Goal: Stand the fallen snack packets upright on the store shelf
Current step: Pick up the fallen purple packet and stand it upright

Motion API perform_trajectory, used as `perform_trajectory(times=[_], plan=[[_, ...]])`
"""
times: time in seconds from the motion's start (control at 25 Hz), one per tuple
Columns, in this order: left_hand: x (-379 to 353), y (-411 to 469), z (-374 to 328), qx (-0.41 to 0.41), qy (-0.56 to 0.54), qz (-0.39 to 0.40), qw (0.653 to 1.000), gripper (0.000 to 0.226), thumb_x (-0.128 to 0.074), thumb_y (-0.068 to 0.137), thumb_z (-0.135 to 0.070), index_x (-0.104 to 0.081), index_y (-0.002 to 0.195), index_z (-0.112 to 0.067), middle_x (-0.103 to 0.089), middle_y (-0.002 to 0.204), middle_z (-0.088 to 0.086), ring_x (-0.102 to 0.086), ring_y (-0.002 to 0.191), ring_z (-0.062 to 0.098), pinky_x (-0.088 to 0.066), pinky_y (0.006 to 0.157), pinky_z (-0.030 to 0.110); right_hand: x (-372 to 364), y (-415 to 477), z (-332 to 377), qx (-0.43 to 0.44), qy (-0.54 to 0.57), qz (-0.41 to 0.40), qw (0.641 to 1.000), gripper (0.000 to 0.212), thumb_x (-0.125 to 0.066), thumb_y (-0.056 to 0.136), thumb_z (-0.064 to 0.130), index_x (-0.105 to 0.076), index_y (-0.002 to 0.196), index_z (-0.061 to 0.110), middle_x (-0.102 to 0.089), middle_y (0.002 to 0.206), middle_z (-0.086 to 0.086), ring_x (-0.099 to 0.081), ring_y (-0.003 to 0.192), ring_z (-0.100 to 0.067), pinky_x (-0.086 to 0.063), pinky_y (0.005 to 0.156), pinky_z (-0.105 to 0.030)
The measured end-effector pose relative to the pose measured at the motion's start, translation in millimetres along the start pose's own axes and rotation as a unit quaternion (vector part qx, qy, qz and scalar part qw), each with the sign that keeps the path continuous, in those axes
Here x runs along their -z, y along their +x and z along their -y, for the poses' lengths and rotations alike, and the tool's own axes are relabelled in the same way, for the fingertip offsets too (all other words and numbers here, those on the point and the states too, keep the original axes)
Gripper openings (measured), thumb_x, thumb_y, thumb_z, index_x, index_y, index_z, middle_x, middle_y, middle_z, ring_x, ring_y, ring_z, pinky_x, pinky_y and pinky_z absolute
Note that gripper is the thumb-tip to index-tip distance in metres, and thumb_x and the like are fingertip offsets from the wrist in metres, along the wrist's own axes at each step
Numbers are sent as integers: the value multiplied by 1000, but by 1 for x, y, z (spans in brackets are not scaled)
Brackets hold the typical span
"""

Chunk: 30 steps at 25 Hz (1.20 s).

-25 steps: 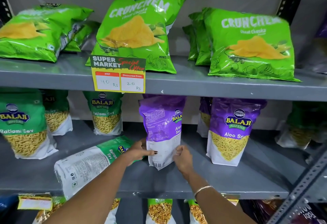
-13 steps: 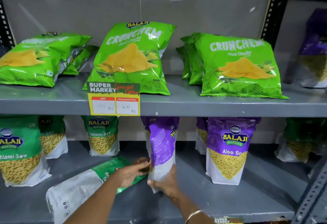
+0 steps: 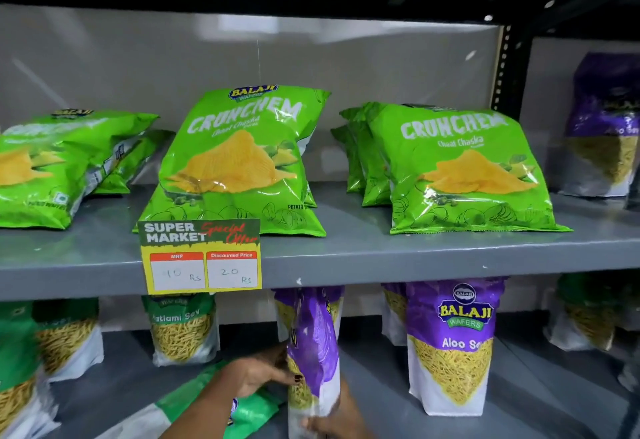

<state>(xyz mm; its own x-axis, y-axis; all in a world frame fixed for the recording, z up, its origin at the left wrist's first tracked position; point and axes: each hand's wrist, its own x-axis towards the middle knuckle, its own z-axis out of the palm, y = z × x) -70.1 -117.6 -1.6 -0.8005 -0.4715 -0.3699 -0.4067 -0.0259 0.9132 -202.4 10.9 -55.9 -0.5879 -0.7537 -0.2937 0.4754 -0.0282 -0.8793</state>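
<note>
On the lower shelf (image 3: 388,386) both of my hands hold a purple Aloo Sev packet (image 3: 313,345) upright, turned edge-on to me. My left hand (image 3: 252,374) presses its left side. My right hand (image 3: 337,419) grips its bottom right corner at the frame's lower edge. Just left of it a green Ratlami Sev packet (image 3: 214,407) lies flat on the shelf, partly under my left forearm. Behind the held packet stands another purple packet, mostly hidden.
A purple Aloo Sev packet (image 3: 452,345) stands upright to the right. Green Ratlami Sev packets (image 3: 183,331) stand at the left. The upper shelf (image 3: 381,255) carries green Crunchem bags (image 3: 239,161), leaning or lying, and a price tag (image 3: 201,255) on its front edge.
The purple packet has been turned from back-facing to edge-on and stood further in. The camera has tilted up, so my hands sit lower in the frame.
</note>
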Motion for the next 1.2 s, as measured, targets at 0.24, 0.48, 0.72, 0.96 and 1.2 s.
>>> perform_trajectory(times=[0.24,0.48,0.72,0.96,1.2], plan=[[-15,-11,-3,-26,-33,-10,999,77,-85,56,-10,-50,124,-19,-72,85,-20,-56,94,1,-42,80,11,15,-11,24,102,-351,171,915,87,-91,43,35,-55,121,18,-67,111,7,-61,109,-15,-43,107,-34],[-14,-26,5,-11,11,-96,995,89,-78,60,-4,-34,137,-12,-65,98,14,-60,95,22,-46,91,29,44,2,41,90,-327,157,928,75,-80,48,11,-46,115,0,-66,106,-13,-62,90,-19,-55,69,-17],[-29,-29,11,-19,29,-220,975,58,-76,66,-1,-42,112,-13,-54,114,10,-50,114,24,-42,93,32,51,8,44,104,-364,162,911,37,-68,73,-6,-61,109,2,-67,107,-14,-62,96,-21,-52,79,-21],[-46,-24,16,-53,-54,-272,959,54,-71,67,12,-37,101,-11,-57,110,15,-53,98,20,-44,82,31,37,5,45,66,-297,254,918,53,-69,70,-14,-55,110,18,-71,102,5,-71,89,-3,-56,74,-17],[-57,-21,21,-60,-36,-303,950,59,-81,62,-5,-45,107,-17,-62,111,8,-59,106,23,-46,92,33,40,16,42,96,-275,225,930,77,-81,54,8,-45,122,6,-63,122,-14,-62,114,-26,-57,84,-24]])
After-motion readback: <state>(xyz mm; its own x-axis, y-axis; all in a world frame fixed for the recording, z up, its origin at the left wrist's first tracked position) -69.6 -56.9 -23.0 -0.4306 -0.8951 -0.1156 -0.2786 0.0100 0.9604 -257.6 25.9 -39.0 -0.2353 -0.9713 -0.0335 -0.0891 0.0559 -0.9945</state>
